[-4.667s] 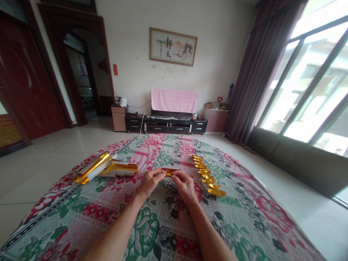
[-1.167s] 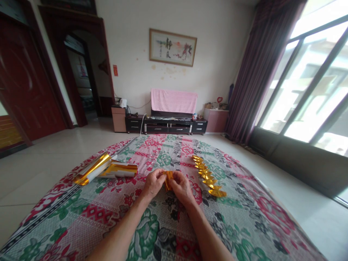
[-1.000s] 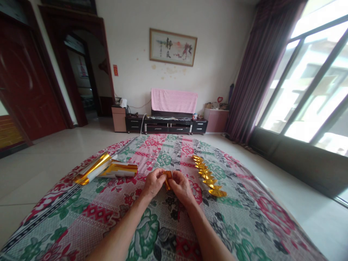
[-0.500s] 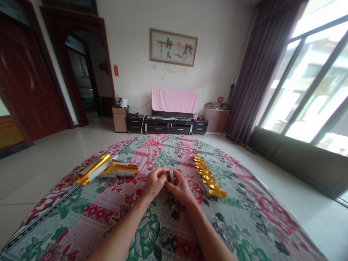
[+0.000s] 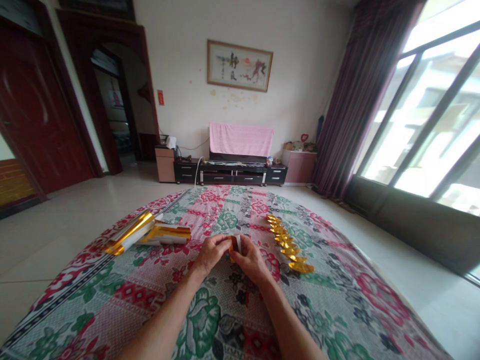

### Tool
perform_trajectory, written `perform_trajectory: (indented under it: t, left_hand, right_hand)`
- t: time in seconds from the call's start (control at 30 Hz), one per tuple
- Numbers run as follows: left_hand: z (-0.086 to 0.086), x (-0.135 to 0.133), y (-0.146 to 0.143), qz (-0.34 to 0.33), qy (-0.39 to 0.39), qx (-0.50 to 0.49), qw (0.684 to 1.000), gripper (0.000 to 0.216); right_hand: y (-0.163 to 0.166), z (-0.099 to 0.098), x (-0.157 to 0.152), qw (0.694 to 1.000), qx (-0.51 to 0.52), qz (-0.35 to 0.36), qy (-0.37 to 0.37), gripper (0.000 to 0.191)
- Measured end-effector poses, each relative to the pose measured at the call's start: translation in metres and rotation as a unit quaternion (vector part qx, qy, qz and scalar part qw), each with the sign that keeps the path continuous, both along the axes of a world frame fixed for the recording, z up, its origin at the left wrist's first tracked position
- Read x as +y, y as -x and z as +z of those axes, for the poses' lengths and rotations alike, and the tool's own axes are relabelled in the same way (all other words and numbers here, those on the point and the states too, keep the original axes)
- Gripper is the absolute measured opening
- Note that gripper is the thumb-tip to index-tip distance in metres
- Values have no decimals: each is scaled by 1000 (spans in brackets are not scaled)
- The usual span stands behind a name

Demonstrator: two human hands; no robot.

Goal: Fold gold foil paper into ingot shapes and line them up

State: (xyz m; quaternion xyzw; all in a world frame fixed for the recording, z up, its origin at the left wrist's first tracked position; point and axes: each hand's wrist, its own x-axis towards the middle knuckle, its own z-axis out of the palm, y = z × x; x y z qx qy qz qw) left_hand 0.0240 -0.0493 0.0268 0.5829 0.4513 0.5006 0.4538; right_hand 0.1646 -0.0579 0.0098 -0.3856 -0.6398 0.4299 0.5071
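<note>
Over the middle of the flowered blanket, pinching a folded gold paper between left hand and right hand, both closed on it by the fingertips, close above the cloth. Near on the right side, a row of folded gold pieces; well apart on the left, a stack of gold sheets.

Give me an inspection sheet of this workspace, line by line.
Surface: floral blanket spread on tiled floor.
Work pieces: gold foil piece pinched between both hands; row of folded gold pieces to its right.
Clutter: stack of gold foil sheets lying left on the blanket.
Hands: left hand and right hand close together, fingertips on the foil piece.
Cables: white cable at the TV cabinet.
Surroundings: framed picture, purple curtain, window.
</note>
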Motion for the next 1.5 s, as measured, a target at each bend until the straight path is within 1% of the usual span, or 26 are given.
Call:
perform_trajectory:
  t: [0.13,0.33,0.53,0.67,0.8,0.97,1.13,1.3,1.5]
  left_hand:
    - [-2,0,0,-2,-6,-5,1000,25]
    - [0,-1,-1,-6,4,-35,999,24]
    - [-2,0,0,-2,4,-35,999,25]
    - [-6,3,1,3,-3,-19,1000,24]
    - [-10,5,1,2,-3,-16,1000,23]
    - [-7,4,1,-6,0,-14,1000,22]
    - [-6,3,1,-3,4,-11,1000,19]
    - [-5,2,1,-5,15,-13,1000,18]
    - [-1,0,0,3,23,-18,1000,18]
  right_hand:
    - [1,2,0,1000,16,12,6,35]
    - [1,0,2,999,38,32,8,34]
    - [-1,2,1,996,66,52,26,27]
    - [-3,4,1,995,74,46,42,23]
    - [-3,3,2,994,84,47,55,24]
    - [-3,4,0,994,82,35,57,28]
    - [-4,9,-2,995,72,13,61,28]
    - [-3,15,-5,995,72,12,71,29]
    - [-2,16,-6,994,79,10,79,28]
